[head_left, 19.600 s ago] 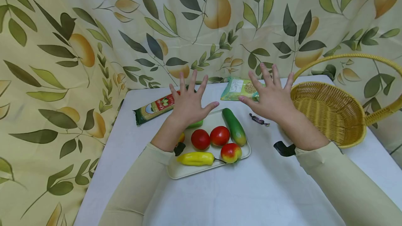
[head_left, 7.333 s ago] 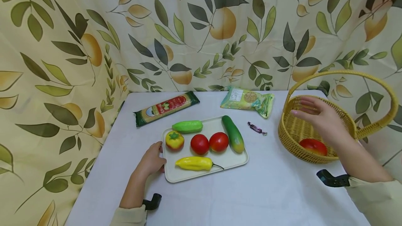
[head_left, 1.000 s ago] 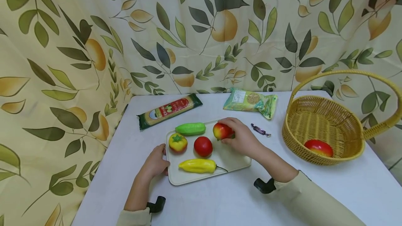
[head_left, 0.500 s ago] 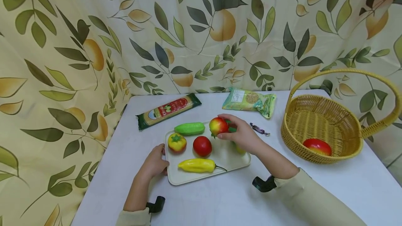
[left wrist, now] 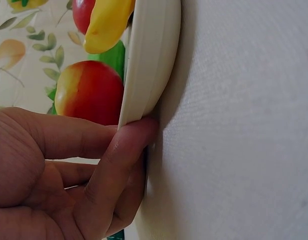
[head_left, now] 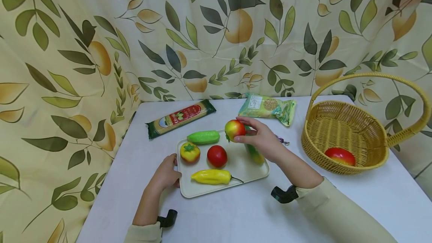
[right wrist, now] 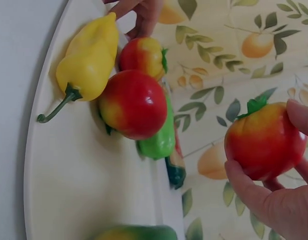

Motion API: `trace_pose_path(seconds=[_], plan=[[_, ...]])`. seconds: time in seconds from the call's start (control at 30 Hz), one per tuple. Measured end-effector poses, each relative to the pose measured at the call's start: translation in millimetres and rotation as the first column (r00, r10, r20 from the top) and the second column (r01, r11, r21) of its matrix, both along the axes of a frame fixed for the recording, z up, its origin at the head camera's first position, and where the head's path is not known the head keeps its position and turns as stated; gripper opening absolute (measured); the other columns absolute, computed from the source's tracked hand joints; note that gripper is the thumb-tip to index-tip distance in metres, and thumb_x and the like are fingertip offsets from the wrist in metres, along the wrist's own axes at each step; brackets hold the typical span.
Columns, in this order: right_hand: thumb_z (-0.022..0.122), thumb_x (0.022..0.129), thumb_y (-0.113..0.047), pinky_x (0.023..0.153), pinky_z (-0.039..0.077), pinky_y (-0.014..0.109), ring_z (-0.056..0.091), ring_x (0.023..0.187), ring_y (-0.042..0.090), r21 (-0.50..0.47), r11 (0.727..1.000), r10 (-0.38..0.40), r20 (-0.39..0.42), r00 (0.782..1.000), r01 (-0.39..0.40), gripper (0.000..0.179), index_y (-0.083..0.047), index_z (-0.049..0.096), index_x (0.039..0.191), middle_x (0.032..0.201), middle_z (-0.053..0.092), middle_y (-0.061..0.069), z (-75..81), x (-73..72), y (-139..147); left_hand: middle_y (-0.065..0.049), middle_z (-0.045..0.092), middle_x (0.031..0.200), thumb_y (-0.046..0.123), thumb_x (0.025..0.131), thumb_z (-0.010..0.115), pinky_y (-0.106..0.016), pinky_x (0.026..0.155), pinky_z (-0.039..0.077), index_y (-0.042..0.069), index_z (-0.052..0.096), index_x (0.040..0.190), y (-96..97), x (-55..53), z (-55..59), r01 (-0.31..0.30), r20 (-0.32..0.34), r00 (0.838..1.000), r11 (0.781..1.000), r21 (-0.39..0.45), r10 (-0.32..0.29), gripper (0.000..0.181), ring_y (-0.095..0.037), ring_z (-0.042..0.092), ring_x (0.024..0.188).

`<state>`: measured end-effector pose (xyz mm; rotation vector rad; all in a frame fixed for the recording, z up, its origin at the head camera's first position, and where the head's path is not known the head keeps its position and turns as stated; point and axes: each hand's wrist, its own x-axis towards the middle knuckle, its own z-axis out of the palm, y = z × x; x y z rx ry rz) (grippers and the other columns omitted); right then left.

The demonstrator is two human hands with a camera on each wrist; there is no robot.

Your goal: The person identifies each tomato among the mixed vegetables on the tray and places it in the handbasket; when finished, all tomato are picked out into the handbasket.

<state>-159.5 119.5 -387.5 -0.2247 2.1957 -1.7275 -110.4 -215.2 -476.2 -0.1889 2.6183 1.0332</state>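
Long packet [head_left: 179,120]: red label [head_left: 186,114], lettering illegible | green bag [head_left: 273,110]: white label [head_left: 255,102], print unreadable

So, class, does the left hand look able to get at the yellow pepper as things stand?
Probably yes: the yellow pepper lies close by, with only the rim of the tray between, but the left hand grips that tray and would likely have to let go first.

The head view looks forward and down across the tabletop [head_left: 219,220] from above; the 2 wrist views peer in close, tilted sideways, both catching the tray [head_left: 241,171] and yellow pepper [head_left: 210,177] from opposite ends.
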Motion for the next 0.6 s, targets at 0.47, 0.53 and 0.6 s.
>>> trace_pose_path(seconds=[0.47,0.53,0.6], plan=[[0.076,0.089,-0.016,0.103,0.045,0.046,0.042,0.136,0.037,-0.109,0.994,-0.014,0.045,0.999,0.019,0.075,-0.014,0.038,0.154,0.156,0.034,0.012,12.6,-1.2,7,-0.012,0.052,0.111,0.001,0.081,0.07,-0.039,0.083,0.044,-0.009,0.04,0.145,0.2,1.4,0.3,-0.001,-0.01,1.0,1.0,-0.002,0.001,0.071,-0.03,0.049,0.104],[0.076,0.09,-0.015,0.102,0.046,0.043,0.043,0.134,0.038,-0.122,0.992,-0.022,0.055,0.998,0.028,0.075,-0.013,0.038,0.155,0.155,0.034,0.013,14.4,-1.6,8,-0.012,0.052,0.111,0.0,0.081,0.069,-0.039,0.082,0.045,-0.009,0.04,0.144,0.2,1.2,0.2,-0.001,-0.014,1.0,1.0,0.0,0.001,0.07,-0.03,0.05,0.103],[0.075,0.09,-0.013,0.1,0.048,0.04,0.045,0.132,0.038,-0.144,0.989,-0.032,0.067,0.997,0.042,0.075,-0.013,0.037,0.155,0.155,0.033,0.014,17.1,-2.2,9,-0.012,0.052,0.111,0.0,0.081,0.069,-0.039,0.083,0.045,-0.01,0.04,0.144,0.1,0.9,0.3,-0.001,-0.016,1.0,1.0,0.001,0.001,0.07,-0.03,0.05,0.103]])
